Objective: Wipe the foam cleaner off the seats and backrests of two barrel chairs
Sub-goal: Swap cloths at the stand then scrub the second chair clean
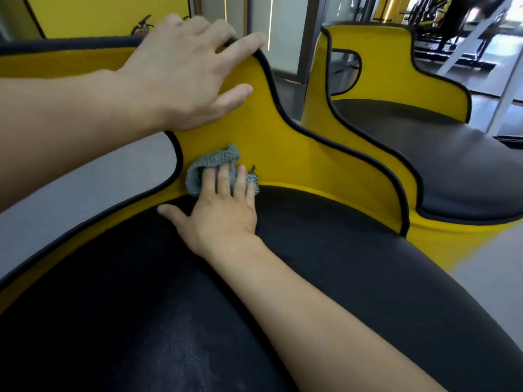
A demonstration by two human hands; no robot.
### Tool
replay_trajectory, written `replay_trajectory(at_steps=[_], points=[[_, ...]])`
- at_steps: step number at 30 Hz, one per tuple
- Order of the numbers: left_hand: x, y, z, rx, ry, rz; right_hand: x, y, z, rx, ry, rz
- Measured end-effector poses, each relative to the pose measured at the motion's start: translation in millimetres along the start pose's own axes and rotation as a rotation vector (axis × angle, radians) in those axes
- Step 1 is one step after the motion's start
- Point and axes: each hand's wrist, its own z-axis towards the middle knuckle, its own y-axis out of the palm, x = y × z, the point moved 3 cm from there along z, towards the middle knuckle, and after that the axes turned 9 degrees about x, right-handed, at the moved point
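Grey knit cloth [210, 162], probably soft, limp and light, best kept bunched under flat fingers, pressed by the straight-fingered right hand [223, 213] against the yellow backrest [297, 154] just above the dark seat [325, 222], spread left hand [181, 77] resting on the backrest's top rim.

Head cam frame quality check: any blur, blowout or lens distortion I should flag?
Head view: wide-angle bending curves the near chair's backrest rim hard; head view top right, the background is blown out and blurred; left hand on the backrest and right hand pressing the grey cloth are fairly sharp; near black seat is dark, with a faint dull sheen.
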Motion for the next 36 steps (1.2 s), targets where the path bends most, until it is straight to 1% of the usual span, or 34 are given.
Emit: replay_trajectory(at_steps=[5, 9, 11, 14, 17, 21, 23, 24, 26, 29, 31, 34, 36], points=[[2, 1, 2, -0.001, -0.013, 0.015, 75, -25, -6, 0.039, 0.073, -0.194], [1, 2, 0, 0.005, -0.016, 0.038, 111, -48, -24, 0.168, 0.018, -0.447], [1, 3, 0, -0.002, -0.022, 0.031, 120, -55, -31, 0.203, -0.019, -0.526], [3, 1, 0, -0.015, -0.04, 0.018, 117, -57, -30, 0.208, -0.057, -0.53], [5, -1, 1, 0.006, -0.042, 0.024, 94, -48, -15, 0.206, -0.107, -0.462], [5, -2, 1, 0.005, -0.054, 0.005, 58, -32, 2, 0.221, -0.187, -0.433], [5, -2, 0, 0.016, -0.059, 0.006, 51, -28, 4, 0.223, -0.198, -0.41], [5, -3, 0, 0.019, -0.06, 0.009, 52, -28, 5, 0.226, -0.202, -0.438], [5, -4, 0, 0.009, -0.058, 0.002, 62, -34, 6, 0.234, -0.225, -0.576], [4, -5, 1, -0.019, -0.055, -0.002, 90, -51, 5, 0.231, -0.337, -0.85], [3, -4, 1, -0.05, -0.05, 0.02, 111, -65, 1, 0.207, -0.409, -0.992], [3, -5, 0, -0.071, -0.051, 0.019, 141, -89, -8, 0.185, -0.466, -1.134], [3, -3, -1, -0.065, -0.047, 0.006, 158, -104, -19, 0.178, -0.463, -1.173]])
